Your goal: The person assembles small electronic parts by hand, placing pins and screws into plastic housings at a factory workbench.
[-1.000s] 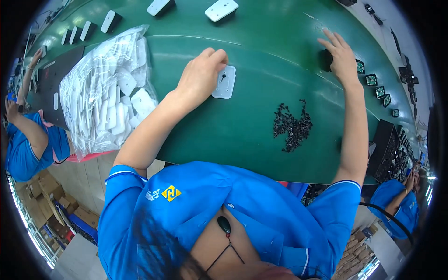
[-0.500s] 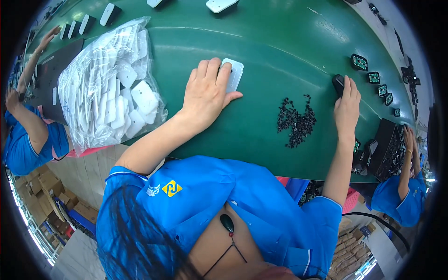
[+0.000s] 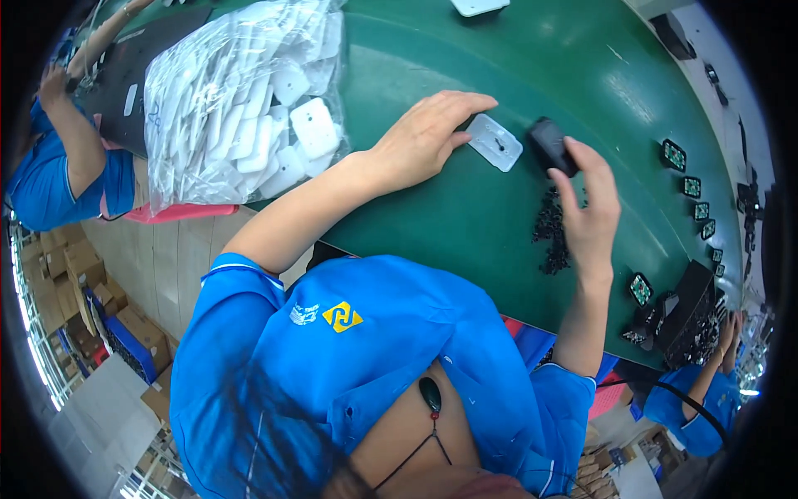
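Observation:
A white rectangular plastic cover (image 3: 496,143) lies on the green table, its recessed inner side up and a small dark part in its middle. At its left edge is my left hand (image 3: 424,140), fingers stretched out and thumb apart, the thumb tip near or touching the cover. My right hand (image 3: 594,187) grips a black box-shaped housing (image 3: 550,146) between thumb and fingers, just right of the cover. Below that housing lies a pile of small black parts (image 3: 550,237), partly hidden by my right hand.
A clear plastic bag (image 3: 241,108) full of white covers lies at left. Black housings with green circuit boards (image 3: 674,155) stand in a row at right, by a black bin (image 3: 688,312). Another white cover (image 3: 480,7) sits at the far edge. Co-workers sit on both sides.
My right hand has brought the black housing leftward, close to the white cover. My left hand has slid off the cover to its left edge, uncovering it. The whole view has shifted.

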### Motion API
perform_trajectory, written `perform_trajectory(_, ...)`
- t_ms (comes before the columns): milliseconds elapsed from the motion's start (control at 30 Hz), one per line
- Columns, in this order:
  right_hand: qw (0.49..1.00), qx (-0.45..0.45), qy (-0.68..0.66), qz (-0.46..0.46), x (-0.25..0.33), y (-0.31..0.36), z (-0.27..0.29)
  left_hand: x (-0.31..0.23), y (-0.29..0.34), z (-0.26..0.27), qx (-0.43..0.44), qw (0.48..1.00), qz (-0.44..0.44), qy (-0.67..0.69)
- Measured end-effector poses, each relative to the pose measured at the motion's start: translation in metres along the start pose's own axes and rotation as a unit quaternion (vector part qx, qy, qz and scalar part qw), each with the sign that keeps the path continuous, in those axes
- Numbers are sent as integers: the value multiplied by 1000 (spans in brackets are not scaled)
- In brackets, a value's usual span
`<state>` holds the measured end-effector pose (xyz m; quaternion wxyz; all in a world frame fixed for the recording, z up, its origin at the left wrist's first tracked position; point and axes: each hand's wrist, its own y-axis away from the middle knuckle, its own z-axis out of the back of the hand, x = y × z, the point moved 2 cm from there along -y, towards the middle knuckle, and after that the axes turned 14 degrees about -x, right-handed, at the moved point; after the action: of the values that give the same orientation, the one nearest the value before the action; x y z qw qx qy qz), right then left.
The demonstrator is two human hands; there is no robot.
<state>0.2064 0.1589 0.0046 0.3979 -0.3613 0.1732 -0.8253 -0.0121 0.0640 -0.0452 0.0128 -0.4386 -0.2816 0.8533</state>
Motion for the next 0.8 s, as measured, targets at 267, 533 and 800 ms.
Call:
perform_trajectory(267, 996, 70, -9, 48, 30, -6, -38, 2, 7, 5, -10, 998, 4, 61)
perform_trajectory(533, 993, 92, 24, 71, 37, -7, -45, 5, 10, 6, 41, 997, -55, -47)
perform_trajectory(800, 974, 104, 143, 144, 45, -3, -48, 1, 7, 10, 72, 969, -154, -181)
